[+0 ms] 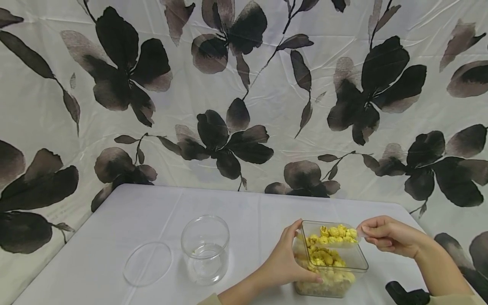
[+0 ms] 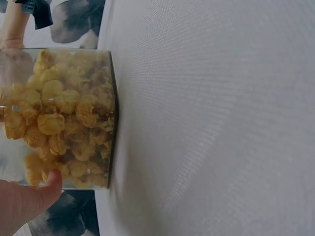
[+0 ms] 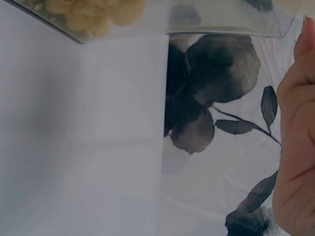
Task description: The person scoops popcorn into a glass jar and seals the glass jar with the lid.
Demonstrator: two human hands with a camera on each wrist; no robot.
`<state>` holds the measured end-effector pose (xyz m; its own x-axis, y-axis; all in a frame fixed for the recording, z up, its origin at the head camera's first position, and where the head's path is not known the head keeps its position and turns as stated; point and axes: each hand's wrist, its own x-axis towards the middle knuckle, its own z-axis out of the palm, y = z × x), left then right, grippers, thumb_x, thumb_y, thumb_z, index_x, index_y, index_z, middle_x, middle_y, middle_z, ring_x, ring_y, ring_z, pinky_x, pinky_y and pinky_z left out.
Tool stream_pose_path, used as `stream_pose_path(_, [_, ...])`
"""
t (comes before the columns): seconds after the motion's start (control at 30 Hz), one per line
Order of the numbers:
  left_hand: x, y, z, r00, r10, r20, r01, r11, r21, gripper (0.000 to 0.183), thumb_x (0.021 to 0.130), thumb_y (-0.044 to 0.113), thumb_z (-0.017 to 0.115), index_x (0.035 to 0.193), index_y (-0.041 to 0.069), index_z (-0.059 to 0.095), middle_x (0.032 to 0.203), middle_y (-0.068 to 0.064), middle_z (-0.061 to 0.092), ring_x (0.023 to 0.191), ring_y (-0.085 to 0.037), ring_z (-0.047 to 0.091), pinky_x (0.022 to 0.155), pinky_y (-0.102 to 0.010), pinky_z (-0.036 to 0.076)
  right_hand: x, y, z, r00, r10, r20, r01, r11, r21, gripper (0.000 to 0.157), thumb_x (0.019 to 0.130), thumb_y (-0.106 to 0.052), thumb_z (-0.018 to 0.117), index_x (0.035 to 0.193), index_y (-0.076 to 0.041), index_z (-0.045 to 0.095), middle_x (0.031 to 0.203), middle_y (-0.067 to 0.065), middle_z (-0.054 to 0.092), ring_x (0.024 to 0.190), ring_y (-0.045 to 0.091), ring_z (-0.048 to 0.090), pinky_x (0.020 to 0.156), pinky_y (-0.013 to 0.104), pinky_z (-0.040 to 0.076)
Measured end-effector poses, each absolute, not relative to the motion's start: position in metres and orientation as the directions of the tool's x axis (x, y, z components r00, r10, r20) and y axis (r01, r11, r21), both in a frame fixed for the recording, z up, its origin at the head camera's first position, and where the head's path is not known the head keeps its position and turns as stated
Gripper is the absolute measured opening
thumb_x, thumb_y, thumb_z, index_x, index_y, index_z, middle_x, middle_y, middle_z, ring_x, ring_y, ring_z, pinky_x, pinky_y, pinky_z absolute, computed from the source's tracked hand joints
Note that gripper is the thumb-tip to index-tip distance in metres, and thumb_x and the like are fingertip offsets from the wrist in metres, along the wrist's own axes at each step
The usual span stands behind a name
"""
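A clear square container (image 1: 335, 275) with yellow popcorn in it stands at the front right of the table. My left hand (image 1: 280, 258) grips its left side, the thumb (image 2: 51, 189) across the near wall and fingers at the far left corner. My right hand (image 1: 394, 235) is at the container's right rim, thumb and fingertips pinching the end of a see-through scoop. Popcorn (image 1: 337, 232) lies in the scoop over the container's opening. In the right wrist view the container's lower edge shows above the table, with my right hand (image 3: 300, 142) at the right.
Left of the container stands a clear round jar (image 1: 206, 254) with its mouth uncovered. A clear round lid (image 1: 148, 264) lies flat beside it on the white tablecloth (image 1: 244, 220). Behind the table hangs a floral cloth (image 1: 244, 84). A black object (image 1: 406, 294) is at the lower right.
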<state>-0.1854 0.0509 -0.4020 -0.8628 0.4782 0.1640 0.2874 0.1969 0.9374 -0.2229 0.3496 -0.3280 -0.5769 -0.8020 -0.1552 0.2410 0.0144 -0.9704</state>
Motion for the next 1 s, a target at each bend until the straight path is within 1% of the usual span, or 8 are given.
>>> stream_pose_path(0.1, [-0.185, 0.051, -0.403, -0.86, 0.48, 0.17, 0.292, 0.191, 0.937, 0.113, 0.062, 0.029, 0.088, 0.148, 0.028, 0.015, 0.145, 0.007, 0.025, 0.128, -0.017, 0.03, 0.095, -0.041, 0.04, -0.223, 0.35, -0.328, -0.579, -0.8, -0.155, 0.243, 0.013, -0.97, 0.037, 0.1, -0.001, 0.031, 0.105, -0.008, 0.067, 0.075, -0.009, 0.056, 0.049, 0.012, 0.014, 0.043, 0.028, 0.008])
stream_pose_path(0.33, [-0.185, 0.051, -0.404, -0.864, 0.473, 0.171, 0.284, 0.179, 0.942, 0.113, 0.061, 0.029, 0.088, 0.148, 0.028, 0.016, 0.143, 0.008, 0.026, 0.127, -0.013, 0.03, 0.091, -0.034, 0.043, -0.221, 0.35, -0.327, -0.577, -0.805, -0.142, 0.236, 0.003, -0.972, 0.039, 0.1, 0.0, 0.029, 0.105, -0.007, 0.066, 0.076, -0.008, 0.055, 0.048, 0.013, 0.013, 0.043, 0.028, 0.008])
stream_pose_path(0.6, [-0.185, 0.051, -0.403, -0.867, 0.47, 0.164, 0.283, 0.196, 0.939, 0.114, 0.061, 0.031, 0.089, 0.148, 0.03, 0.015, 0.144, 0.009, 0.024, 0.129, -0.015, 0.03, 0.096, -0.043, 0.04, -0.221, 0.349, -0.322, -0.573, -0.81, -0.127, 0.225, -0.006, -0.974, 0.039, 0.1, 0.001, 0.027, 0.104, -0.006, 0.065, 0.077, -0.007, 0.055, 0.048, 0.014, 0.013, 0.043, 0.028, 0.009])
stream_pose_path(0.77, [-0.185, 0.05, -0.402, -0.869, 0.467, 0.161, 0.275, 0.187, 0.943, 0.114, 0.06, 0.029, 0.089, 0.148, 0.03, 0.016, 0.144, 0.009, 0.024, 0.129, -0.014, 0.03, 0.095, -0.039, 0.041, -0.22, 0.348, -0.319, -0.572, -0.81, -0.129, 0.24, -0.014, -0.971, 0.039, 0.1, 0.0, 0.026, 0.104, -0.006, 0.065, 0.078, -0.006, 0.056, 0.049, 0.014, 0.014, 0.043, 0.027, 0.01])
stream_pose_path(0.9, [-0.184, 0.05, -0.402, -0.869, 0.467, 0.164, 0.276, 0.181, 0.944, 0.114, 0.06, 0.028, 0.089, 0.148, 0.029, 0.015, 0.145, 0.009, 0.024, 0.129, -0.014, 0.029, 0.096, -0.039, 0.04, -0.22, 0.347, -0.317, -0.571, -0.81, -0.13, 0.248, -0.019, -0.969, 0.039, 0.1, 0.0, 0.027, 0.105, -0.006, 0.065, 0.079, -0.006, 0.057, 0.049, 0.013, 0.015, 0.044, 0.026, 0.011])
stream_pose_path(1.0, [-0.184, 0.049, -0.403, -0.869, 0.467, 0.165, 0.267, 0.161, 0.95, 0.114, 0.06, 0.027, 0.089, 0.148, 0.028, 0.016, 0.146, 0.008, 0.022, 0.131, -0.017, 0.028, 0.095, -0.035, 0.041, -0.219, 0.347, -0.316, -0.576, -0.807, -0.131, 0.249, -0.02, -0.968, 0.038, 0.1, 0.0, 0.028, 0.105, -0.007, 0.065, 0.079, -0.006, 0.057, 0.05, 0.013, 0.015, 0.044, 0.025, 0.012])
